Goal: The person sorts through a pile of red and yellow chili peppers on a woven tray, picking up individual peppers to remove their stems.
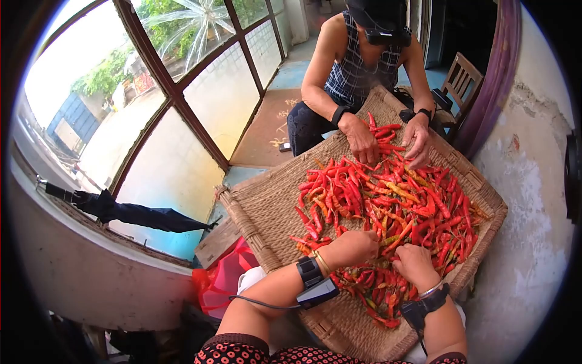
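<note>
A large heap of chili peppers [394, 203], mostly red with some orange and yellow-green, lies on a woven tray [273, 203]. My left hand [354, 247] is closed over the near part of the heap, its fingertips against a yellow-green chili; whatever is inside the fingers is hidden. Just to its right, my right hand [415, 264] has its fingers curled down among the peppers, and its grip is hidden too. Red chilies [379, 297] lie below and between my wrists. Both my wrists carry bands with black devices.
Across the tray sits a person [370, 67] with both hands in the far chilies. A folded dark umbrella [145, 215] hangs at the left by the windows. Under the tray's left edge is a red plastic bag [224, 279]. A wooden chair [464, 85] and a wall [521, 182] stand right.
</note>
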`<action>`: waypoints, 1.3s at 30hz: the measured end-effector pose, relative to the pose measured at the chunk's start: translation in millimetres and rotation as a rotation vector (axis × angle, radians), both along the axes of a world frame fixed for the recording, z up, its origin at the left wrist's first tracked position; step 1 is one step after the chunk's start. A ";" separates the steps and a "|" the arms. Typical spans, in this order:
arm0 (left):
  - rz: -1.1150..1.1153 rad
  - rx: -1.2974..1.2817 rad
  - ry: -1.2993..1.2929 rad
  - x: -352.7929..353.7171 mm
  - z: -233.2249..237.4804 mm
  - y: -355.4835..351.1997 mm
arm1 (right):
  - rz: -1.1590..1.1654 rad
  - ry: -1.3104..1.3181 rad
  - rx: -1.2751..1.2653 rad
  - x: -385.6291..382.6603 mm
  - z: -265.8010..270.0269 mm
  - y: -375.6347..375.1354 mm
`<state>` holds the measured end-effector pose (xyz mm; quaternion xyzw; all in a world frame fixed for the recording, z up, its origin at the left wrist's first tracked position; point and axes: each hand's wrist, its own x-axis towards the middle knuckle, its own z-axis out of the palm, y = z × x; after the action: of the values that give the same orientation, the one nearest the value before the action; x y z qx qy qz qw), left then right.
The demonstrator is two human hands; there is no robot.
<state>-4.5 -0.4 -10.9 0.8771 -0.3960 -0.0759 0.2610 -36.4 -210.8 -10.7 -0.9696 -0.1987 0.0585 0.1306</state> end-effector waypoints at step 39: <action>0.281 -0.562 0.749 2.2 25.1 6.6 | -0.285 0.640 1.284 -6.4 38.5 -11.0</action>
<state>-2.3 6.2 14.2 0.7300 -0.1581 -0.2403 0.6200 -42.8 -221.7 27.8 -0.6536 -0.0177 0.1933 0.7315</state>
